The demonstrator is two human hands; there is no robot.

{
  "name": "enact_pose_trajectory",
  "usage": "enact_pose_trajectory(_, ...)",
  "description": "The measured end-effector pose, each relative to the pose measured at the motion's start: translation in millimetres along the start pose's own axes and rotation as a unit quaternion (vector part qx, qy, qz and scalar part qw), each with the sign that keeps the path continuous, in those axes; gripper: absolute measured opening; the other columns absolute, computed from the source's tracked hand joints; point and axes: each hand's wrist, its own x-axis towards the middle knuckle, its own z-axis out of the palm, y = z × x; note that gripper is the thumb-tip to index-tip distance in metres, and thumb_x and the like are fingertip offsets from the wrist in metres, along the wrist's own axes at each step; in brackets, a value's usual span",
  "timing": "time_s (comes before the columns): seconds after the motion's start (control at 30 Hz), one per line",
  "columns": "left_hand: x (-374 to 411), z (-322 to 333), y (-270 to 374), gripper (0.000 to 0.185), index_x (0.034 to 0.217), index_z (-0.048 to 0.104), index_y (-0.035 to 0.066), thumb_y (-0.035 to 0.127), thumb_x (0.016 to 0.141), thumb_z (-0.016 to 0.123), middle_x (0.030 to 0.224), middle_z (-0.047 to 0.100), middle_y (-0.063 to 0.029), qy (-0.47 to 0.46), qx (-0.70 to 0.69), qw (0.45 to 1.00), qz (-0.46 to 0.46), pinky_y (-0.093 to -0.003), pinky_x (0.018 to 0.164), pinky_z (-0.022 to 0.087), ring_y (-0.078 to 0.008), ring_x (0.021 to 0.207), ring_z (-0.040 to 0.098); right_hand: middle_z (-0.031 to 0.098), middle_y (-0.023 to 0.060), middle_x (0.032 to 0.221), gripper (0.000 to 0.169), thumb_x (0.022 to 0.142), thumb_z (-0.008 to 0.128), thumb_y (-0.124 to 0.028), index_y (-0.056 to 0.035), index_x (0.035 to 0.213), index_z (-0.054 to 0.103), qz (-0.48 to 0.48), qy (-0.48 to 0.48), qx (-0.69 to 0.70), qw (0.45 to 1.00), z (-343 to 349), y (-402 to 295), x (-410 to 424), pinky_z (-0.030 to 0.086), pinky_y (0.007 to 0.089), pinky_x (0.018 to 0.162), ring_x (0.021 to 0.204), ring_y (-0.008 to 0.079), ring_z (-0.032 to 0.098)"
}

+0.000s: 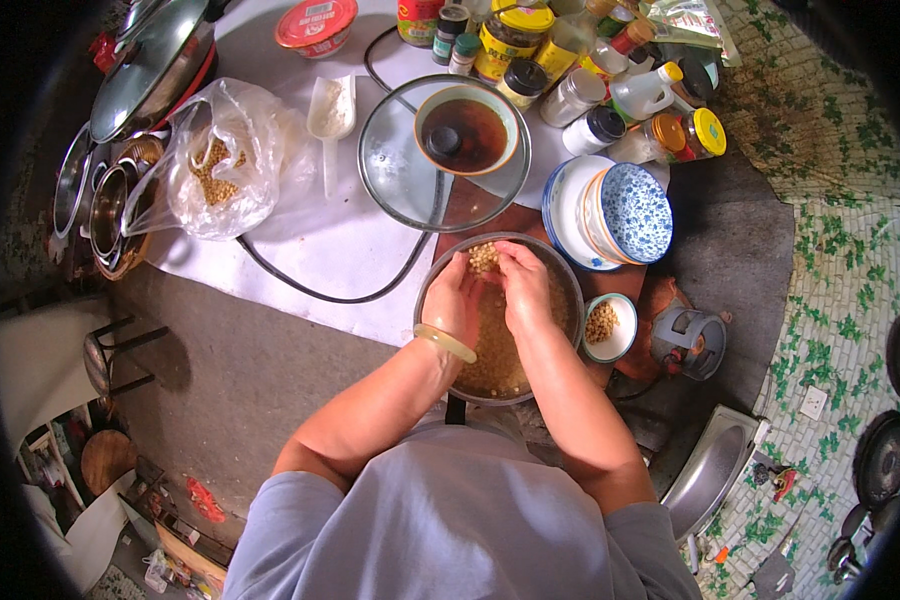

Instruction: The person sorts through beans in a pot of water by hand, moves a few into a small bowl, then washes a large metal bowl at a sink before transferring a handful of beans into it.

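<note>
A round metal pot stands at the table's near edge, with many pale beans under cloudy water. Above its far part, my left hand and my right hand are cupped close together around a clump of wet beans. A pale bangle circles my left wrist. Just right of the pot is a small white bowl with more beans in it. Beyond the pot lies a glass lid, and a bowl of dark liquid rests on it. The undersides of both hands are hidden.
A plastic bag of beans and a white scoop lie left on the table. A black hose curves across it. Stacked bowls stand right of the lid, with seasoning jars behind. A gas cylinder is at right.
</note>
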Motion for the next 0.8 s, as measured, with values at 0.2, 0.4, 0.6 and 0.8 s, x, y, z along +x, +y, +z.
enact_pose_trajectory(0.2,5,-5,-5,0.026,0.115,0.056,0.003,0.022,0.1,0.044,0.112,0.06,-0.0077,-0.019,-0.012,1.0,0.019,-0.033,0.096,0.041,-0.0192,0.106,0.054,0.064,0.006,0.097,0.018,0.095,0.051,-0.007,0.0007,0.105,0.064,-0.03,0.011,-0.07,0.997,8,5,1,0.051,0.0253,0.07,0.082,0.0129,0.06)
enact_pose_trajectory(0.4,2,-1,-5,0.026,0.114,0.056,0.002,0.02,0.101,0.042,0.112,0.06,-0.0083,-0.007,-0.029,1.0,0.002,-0.0331,0.096,0.041,-0.0193,0.106,0.055,0.066,0.0034,0.089,0.016,0.094,0.056,-0.01,0.001,0.098,0.066,-0.091,0.02,-0.148,0.985,9,20,9,0.048,0.0233,0.068,0.08,0.0092,0.059)
enact_pose_trajectory(0.6,4,-6,-4,0.03,0.118,0.055,0.001,0.02,0.101,0.039,0.116,0.06,-0.0107,-0.016,-0.017,1.0,0.009,-0.0336,0.099,0.04,-0.0204,0.11,0.054,0.067,0.0081,0.077,0.019,0.087,0.066,-0.017,0.0015,0.092,0.067,-0.123,0.048,-0.201,0.971,19,15,6,0.048,0.0292,0.067,0.071,0.0126,0.06)
enact_pose_trajectory(0.8,-3,3,1,0.033,0.117,0.056,-0.001,0.021,0.101,0.038,0.115,0.061,-0.0115,-0.001,-0.017,1.0,0.0,-0.0349,0.098,0.041,-0.0217,0.108,0.056,0.068,0.0135,0.078,0.018,0.083,0.071,-0.016,0.0007,0.088,0.066,-0.165,0.083,-0.221,0.958,24,24,8,0.05,0.0328,0.068,0.071,0.0203,0.064)
